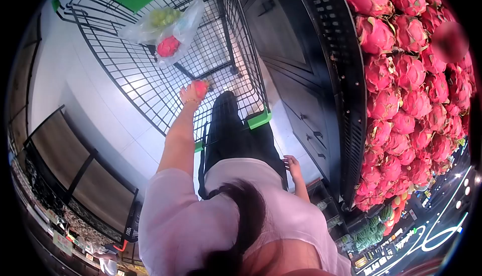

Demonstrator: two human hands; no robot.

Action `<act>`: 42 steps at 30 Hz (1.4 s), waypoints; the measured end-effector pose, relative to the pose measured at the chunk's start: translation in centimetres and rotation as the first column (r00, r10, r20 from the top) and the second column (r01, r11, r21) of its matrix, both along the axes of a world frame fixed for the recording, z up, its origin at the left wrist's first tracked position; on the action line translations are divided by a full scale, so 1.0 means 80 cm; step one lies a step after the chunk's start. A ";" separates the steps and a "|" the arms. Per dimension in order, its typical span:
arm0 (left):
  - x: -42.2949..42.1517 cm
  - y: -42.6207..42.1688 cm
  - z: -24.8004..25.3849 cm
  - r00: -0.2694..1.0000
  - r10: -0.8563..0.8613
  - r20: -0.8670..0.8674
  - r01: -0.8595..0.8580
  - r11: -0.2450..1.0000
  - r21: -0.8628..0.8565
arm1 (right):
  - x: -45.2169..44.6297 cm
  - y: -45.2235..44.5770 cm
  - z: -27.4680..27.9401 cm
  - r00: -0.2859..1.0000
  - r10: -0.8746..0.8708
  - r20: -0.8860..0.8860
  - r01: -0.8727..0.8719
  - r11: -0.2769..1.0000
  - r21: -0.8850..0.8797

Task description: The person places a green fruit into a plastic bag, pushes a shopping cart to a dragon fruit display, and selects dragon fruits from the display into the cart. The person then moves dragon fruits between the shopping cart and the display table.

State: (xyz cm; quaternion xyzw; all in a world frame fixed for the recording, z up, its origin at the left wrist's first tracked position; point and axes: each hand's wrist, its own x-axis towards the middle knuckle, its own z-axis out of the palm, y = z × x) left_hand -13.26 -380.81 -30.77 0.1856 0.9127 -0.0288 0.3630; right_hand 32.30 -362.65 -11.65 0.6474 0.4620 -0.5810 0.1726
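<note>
My left hand (190, 94) reaches down into the shopping cart (259, 119), its fingers wrapped round a pink dragon fruit (202, 89). Farther forward in the wire basket lies a clear plastic bag (192, 19). Green round fruit (164, 17), perhaps grapes, shows in or under the plastic, and a second dragon fruit (168, 46) rests at the bag's near side. Down by my right hip, my right hand (292, 165) hangs with its fingers loosely apart and nothing in it.
A large stack of dragon fruits (401, 82) rises on the right behind a black perforated display edge (346, 90). Dark cabinets (296, 100) stand beneath it. To the left is a low rack with brown panels (60, 140). Watermelons (374, 231) lie at the lower right.
</note>
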 end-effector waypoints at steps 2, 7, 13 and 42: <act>0.009 -0.002 0.007 1.000 0.000 -0.025 -0.001 0.999 -0.033 | -0.004 0.002 0.005 1.000 -0.011 -0.016 0.011 1.000 -0.001; 0.001 0.012 0.025 0.943 0.308 0.124 -0.320 0.943 0.093 | -0.003 0.004 -0.004 0.998 -0.030 -0.050 0.033 0.998 0.051; 0.041 0.060 0.103 0.984 0.174 0.049 -0.180 0.926 0.332 | 0.027 0.018 -0.057 0.992 -0.074 -0.107 0.080 0.995 0.057; 0.307 0.537 0.679 0.799 0.279 -0.533 0.596 -0.258 0.760 | 0.362 -0.033 -0.306 0.769 -0.572 -0.287 0.595 0.803 -0.006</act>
